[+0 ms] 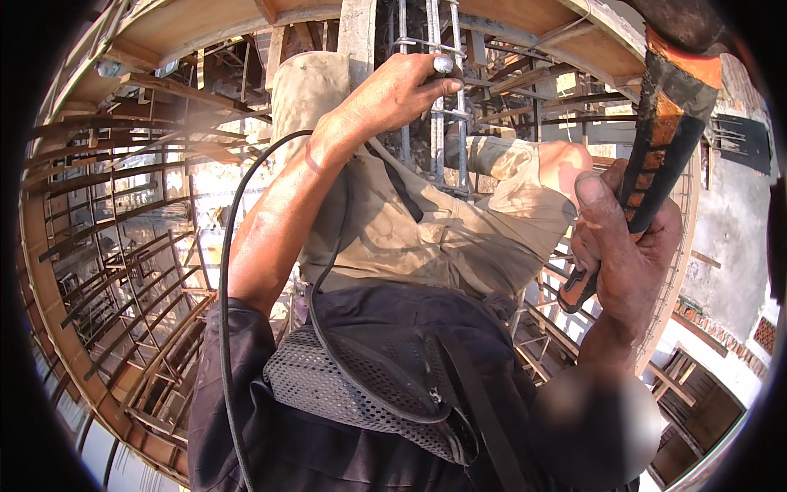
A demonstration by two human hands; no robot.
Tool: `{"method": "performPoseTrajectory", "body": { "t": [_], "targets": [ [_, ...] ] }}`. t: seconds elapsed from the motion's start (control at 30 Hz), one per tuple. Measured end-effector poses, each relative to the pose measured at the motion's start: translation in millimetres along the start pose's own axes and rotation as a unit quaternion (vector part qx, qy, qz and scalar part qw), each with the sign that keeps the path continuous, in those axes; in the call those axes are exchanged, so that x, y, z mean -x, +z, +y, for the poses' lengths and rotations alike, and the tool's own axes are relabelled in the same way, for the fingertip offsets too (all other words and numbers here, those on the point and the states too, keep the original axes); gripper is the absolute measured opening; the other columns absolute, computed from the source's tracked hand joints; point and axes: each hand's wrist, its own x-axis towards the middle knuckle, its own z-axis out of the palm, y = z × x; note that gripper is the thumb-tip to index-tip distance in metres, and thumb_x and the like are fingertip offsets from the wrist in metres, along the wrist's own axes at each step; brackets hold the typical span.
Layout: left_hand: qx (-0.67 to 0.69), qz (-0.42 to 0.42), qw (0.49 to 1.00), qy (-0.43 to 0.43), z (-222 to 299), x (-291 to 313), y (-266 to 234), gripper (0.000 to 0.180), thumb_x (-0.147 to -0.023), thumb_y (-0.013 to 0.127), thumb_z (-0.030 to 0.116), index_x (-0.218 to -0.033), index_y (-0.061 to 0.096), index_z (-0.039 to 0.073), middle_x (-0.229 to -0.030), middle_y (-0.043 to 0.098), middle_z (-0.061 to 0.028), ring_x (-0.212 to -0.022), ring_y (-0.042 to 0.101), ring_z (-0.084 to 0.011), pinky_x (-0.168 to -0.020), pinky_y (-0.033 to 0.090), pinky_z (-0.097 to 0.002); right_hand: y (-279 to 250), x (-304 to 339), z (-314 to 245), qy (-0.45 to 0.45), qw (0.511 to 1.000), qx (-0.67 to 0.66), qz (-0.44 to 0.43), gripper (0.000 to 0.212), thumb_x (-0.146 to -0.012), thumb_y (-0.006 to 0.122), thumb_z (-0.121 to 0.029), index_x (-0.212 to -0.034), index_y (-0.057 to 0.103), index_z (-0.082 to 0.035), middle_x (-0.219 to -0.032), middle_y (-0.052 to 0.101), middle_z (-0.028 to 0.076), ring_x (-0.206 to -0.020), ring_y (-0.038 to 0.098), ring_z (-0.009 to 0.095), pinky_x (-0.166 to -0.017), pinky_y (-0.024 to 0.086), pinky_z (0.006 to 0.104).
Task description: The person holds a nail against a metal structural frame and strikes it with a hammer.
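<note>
My left hand [393, 90] is closed around a metal rod [443, 64]. Only its round, shiny end shows above the fingers; the lower part is hidden, so its kind is unclear. Just beyond and below that hand stands a cage of steel reinforcing bars [434, 152], tied with cross loops. On the right my right hand [623, 238] grips a hammer [668, 131] by its black and orange handle, the thumb lying along it. The hammer is raised, and its dark head sits at the top right edge, partly cut off. A black cable [225, 271] runs past my left arm.
My legs in tan trousers [410, 238] straddle the bars. Wooden formwork boards [549, 25] curve around at the top, and a grid of thin bars [123, 246] spreads below on the left. A grey mesh pouch [344, 389] lies against my dark shirt.
</note>
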Motion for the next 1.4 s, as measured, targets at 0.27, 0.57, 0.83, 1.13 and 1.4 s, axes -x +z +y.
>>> {"method": "performPoseTrajectory", "body": {
  "t": [0.27, 0.57, 0.83, 1.13, 1.4],
  "targets": [
    [-0.019, 0.012, 1.0, 0.02, 6.8, 5.1, 5.7, 0.03, -0.099, 0.063, 0.03, -0.111, 0.067, 0.003, -0.079, 0.067, -0.0158, -0.071, 0.063, -0.024, -0.069, 0.05, -0.0408, -0.3, 2.7, 15.8, -0.028, 0.998, 0.054, -0.008, 0.023, -0.093, 0.072, -0.012, -0.078, 0.054, -0.007, -0.056, 0.042, -0.006, -0.043, 0.035, 0.002, -0.041, 0.026, 0.0209],
    [-0.02, 0.028, 0.999, 0.042, 10.6, -3.1, -1.6, 0.034, -0.098, 0.063, 0.035, -0.106, 0.067, 0.001, -0.07, 0.061, -0.0144, -0.064, 0.056, -0.0228, -0.062, 0.045, -0.0408, -3.4, 5.6, 18.2, 0.032, 0.998, 0.045, -0.018, 0.025, -0.091, 0.075, -0.015, -0.073, 0.061, -0.005, -0.06, 0.047, -0.008, -0.058, 0.041, 0.002, -0.053, 0.03, 0.0223],
    [-0.057, -0.008, 0.998, 0.011, 5.0, -19.3, 2.2, 0.038, -0.099, 0.062, 0.037, -0.106, 0.068, 0.001, -0.066, 0.057, -0.0127, -0.062, 0.049, -0.0173, -0.06, 0.043, -0.0402, -1.3, -17.1, 45.3, 0.09, 0.981, 0.145, -0.092, 0.023, -0.094, 0.069, -0.017, -0.077, 0.062, -0.003, -0.061, 0.047, -0.004, -0.062, 0.042, 0.007, -0.059, 0.036, 0.0264],
    [-0.044, -0.027, 0.999, 0.0, -0.3, -8.2, 5.1, 0.043, -0.101, 0.059, 0.041, -0.105, 0.068, 0.0, -0.064, 0.055, -0.0132, -0.061, 0.049, -0.0201, -0.06, 0.044, -0.0406, -3.4, -2.7, 9.7, 0.066, 0.998, -0.005, 0.015, 0.028, -0.094, 0.071, -0.017, -0.074, 0.056, -0.005, -0.055, 0.042, -0.006, -0.044, 0.035, 0.0, -0.04, 0.025, 0.0198],
    [0.022, -0.015, 1.0, -0.008, -6.1, -8.7, 11.4, 0.034, -0.103, 0.056, 0.031, -0.117, 0.061, 0.0, -0.08, 0.062, -0.0179, -0.072, 0.055, -0.0242, -0.072, 0.047, -0.0433, 5.5, -22.5, 85.6, 0.144, 0.964, 0.178, -0.133, 0.031, -0.094, 0.063, -0.021, -0.07, 0.056, -0.002, -0.053, 0.046, -0.004, -0.047, 0.046, 0.006, -0.046, 0.036, 0.0277]
  ]
}}
